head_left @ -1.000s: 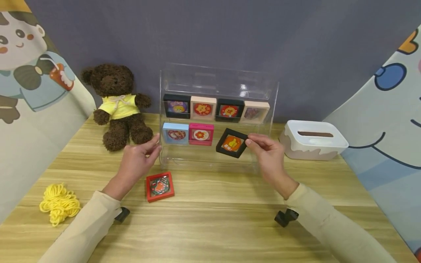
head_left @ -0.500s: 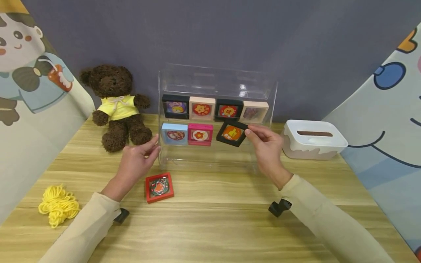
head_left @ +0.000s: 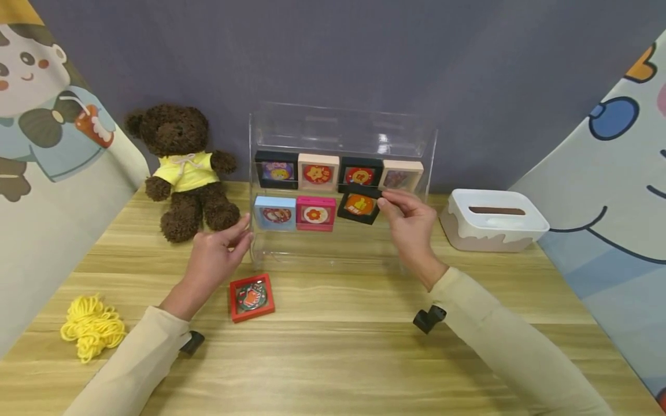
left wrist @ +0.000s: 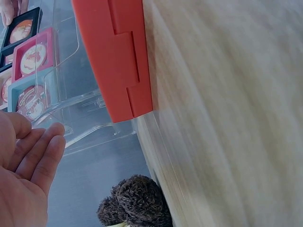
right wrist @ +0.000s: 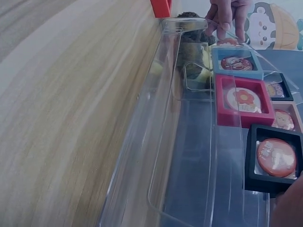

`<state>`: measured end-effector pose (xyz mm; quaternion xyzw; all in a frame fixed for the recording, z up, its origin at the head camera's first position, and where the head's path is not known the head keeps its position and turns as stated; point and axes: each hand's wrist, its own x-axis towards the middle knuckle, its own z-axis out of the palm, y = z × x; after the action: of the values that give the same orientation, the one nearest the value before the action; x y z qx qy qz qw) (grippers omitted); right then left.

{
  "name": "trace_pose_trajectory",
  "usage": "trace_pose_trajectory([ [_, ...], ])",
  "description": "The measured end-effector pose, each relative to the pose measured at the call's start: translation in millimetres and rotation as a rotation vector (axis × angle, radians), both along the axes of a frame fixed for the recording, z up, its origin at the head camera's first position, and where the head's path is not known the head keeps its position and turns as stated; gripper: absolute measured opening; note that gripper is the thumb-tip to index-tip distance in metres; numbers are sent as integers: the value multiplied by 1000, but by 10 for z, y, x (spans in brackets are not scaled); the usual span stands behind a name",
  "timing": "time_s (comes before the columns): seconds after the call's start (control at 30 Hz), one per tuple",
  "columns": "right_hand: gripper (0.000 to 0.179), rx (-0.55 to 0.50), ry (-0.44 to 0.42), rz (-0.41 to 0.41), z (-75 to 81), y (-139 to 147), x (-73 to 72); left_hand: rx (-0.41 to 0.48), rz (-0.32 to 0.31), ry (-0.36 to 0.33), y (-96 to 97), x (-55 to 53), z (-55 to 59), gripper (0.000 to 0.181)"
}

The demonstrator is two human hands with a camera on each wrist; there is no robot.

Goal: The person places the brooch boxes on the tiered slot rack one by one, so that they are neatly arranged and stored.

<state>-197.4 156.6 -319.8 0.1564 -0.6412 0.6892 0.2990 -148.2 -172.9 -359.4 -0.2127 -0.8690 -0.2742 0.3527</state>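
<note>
My right hand (head_left: pixel 413 234) pinches the right edge of a black square frame (head_left: pixel 359 206) with an orange thumbs-up badge in it. The frame is slightly tilted, at the middle tier of a clear display rack (head_left: pixel 333 263), just right of a pink frame (head_left: pixel 315 214). Left of that, touching it, stands a light blue frame (head_left: pixel 276 214). With thumb and index finger my left hand (head_left: pixel 214 255) holds the rack's left side edge; its other fingers show in the left wrist view. The right wrist view shows the black frame (right wrist: pixel 273 161) beside the pink one, fingertips at its lower corner.
Two black and two pale pink frames fill the tier above. A red frame (head_left: pixel 252 297) lies on the table before the rack. Yellow yarn (head_left: pixel 93 328) and a brown teddy bear (head_left: pixel 182 167) are at left, a white tissue box (head_left: pixel 494 222) at right.
My right hand has moved up and slightly left with the black frame, from in front of the rack to its middle tier. The frame is less tilted. My left hand keeps its place.
</note>
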Motion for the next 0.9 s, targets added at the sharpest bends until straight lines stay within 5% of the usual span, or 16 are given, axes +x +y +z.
trace_pose_trajectory([
  [0.57, 10, 137, 110, -41, 113, -166, 142, -4, 1, 13, -11, -11, -6, 35],
  [0.9, 10, 193, 34, -65, 97, -177, 197, -6, -8, 27, -10, -18, -13, 35],
])
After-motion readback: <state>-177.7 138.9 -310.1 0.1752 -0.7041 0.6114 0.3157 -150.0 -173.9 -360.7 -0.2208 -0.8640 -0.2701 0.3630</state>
